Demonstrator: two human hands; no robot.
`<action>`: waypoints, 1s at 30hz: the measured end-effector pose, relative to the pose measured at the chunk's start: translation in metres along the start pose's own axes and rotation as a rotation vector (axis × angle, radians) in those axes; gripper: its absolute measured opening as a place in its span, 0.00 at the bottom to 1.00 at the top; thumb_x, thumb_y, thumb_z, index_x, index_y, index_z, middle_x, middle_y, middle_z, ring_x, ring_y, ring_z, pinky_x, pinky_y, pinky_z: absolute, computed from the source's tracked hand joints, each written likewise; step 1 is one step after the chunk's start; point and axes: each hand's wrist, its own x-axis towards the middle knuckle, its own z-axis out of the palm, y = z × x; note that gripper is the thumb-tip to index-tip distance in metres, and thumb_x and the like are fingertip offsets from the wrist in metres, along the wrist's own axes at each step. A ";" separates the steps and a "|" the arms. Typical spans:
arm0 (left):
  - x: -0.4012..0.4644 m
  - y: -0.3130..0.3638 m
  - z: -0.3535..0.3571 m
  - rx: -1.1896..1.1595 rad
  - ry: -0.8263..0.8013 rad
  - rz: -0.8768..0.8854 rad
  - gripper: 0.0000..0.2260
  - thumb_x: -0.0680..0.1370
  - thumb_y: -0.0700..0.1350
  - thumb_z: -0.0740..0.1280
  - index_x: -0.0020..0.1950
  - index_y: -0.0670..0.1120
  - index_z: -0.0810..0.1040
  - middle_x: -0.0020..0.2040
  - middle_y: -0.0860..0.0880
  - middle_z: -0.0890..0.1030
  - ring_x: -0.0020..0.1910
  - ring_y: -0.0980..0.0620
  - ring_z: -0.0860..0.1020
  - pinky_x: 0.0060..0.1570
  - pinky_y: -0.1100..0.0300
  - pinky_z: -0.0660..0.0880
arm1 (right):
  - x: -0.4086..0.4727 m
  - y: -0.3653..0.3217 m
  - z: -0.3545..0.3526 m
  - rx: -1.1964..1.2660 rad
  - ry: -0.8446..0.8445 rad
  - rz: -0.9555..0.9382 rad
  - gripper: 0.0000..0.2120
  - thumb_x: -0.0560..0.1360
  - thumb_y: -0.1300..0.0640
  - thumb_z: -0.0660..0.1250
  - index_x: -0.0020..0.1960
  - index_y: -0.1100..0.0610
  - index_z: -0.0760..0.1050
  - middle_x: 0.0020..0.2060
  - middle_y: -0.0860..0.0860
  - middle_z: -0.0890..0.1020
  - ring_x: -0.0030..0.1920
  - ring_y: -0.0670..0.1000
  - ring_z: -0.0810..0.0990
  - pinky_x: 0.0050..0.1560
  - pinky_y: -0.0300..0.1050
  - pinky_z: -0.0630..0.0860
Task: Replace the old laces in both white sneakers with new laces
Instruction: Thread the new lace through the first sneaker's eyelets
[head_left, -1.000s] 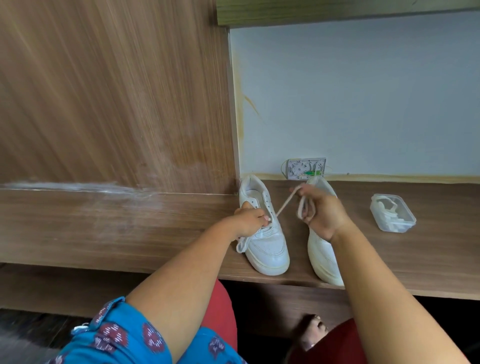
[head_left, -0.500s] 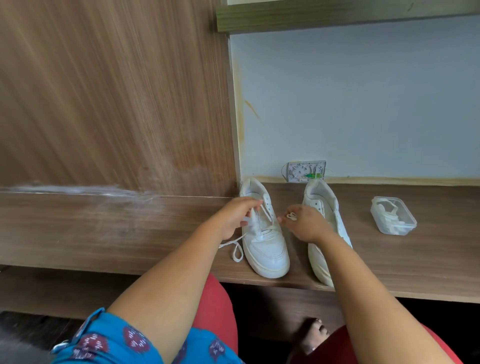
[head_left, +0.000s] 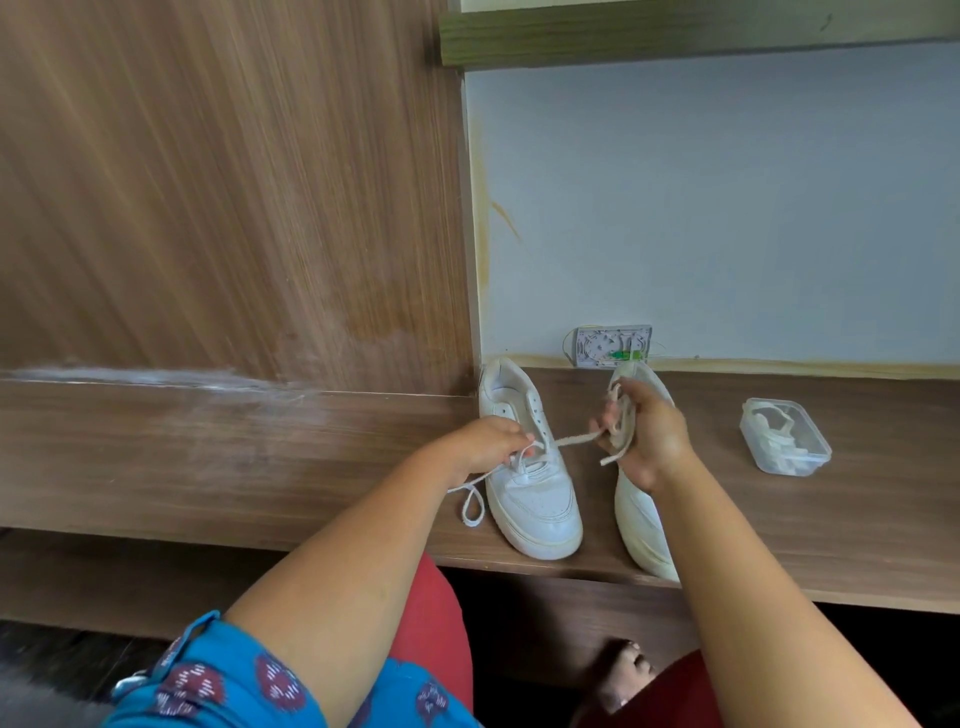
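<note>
Two white sneakers are stood side by side on the wooden tabletop (head_left: 779, 530), toes toward the near edge. The left sneaker (head_left: 530, 493) is partly laced; its lace (head_left: 571, 440) is seen running from the lower eyelets across the gap to the right. The left hand (head_left: 480, 447) is rested on this sneaker's vamp, its fingers (head_left: 511, 434) curled and pinching the lace at the eyelets. A loose end of the lace is looped on the tabletop just left of the shoe. The right hand (head_left: 649, 436) is held above the right sneaker (head_left: 641, 514), which is partly hidden by the hand and forearm; its fingers are curled round gathered loops of the lace, and one end hangs below the palm. Further right on the tabletop, well apart from the shoes, a clear lidded plastic container (head_left: 784, 435) is placed; white laces are coiled inside it. A small white wall box (head_left: 608, 345) is fixed behind the shoes.
</note>
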 end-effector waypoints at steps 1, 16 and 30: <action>0.001 -0.001 0.001 0.021 0.003 0.009 0.09 0.82 0.48 0.62 0.49 0.45 0.78 0.49 0.51 0.79 0.43 0.57 0.72 0.50 0.60 0.69 | 0.002 0.005 -0.001 -0.305 0.012 -0.096 0.08 0.80 0.53 0.61 0.45 0.56 0.69 0.30 0.51 0.72 0.27 0.47 0.71 0.37 0.45 0.72; 0.005 -0.001 0.005 0.529 0.217 0.172 0.10 0.82 0.47 0.58 0.53 0.48 0.79 0.53 0.51 0.80 0.52 0.51 0.76 0.50 0.56 0.73 | 0.011 0.009 -0.010 -1.462 -0.006 -0.283 0.08 0.78 0.56 0.64 0.48 0.60 0.78 0.45 0.51 0.75 0.49 0.52 0.73 0.49 0.42 0.68; -0.001 0.004 0.006 0.636 0.332 0.199 0.04 0.75 0.46 0.69 0.43 0.49 0.75 0.43 0.53 0.79 0.48 0.52 0.75 0.47 0.62 0.71 | 0.008 0.004 -0.018 -1.670 0.010 -0.252 0.09 0.76 0.53 0.68 0.50 0.58 0.80 0.47 0.52 0.80 0.49 0.52 0.77 0.51 0.46 0.77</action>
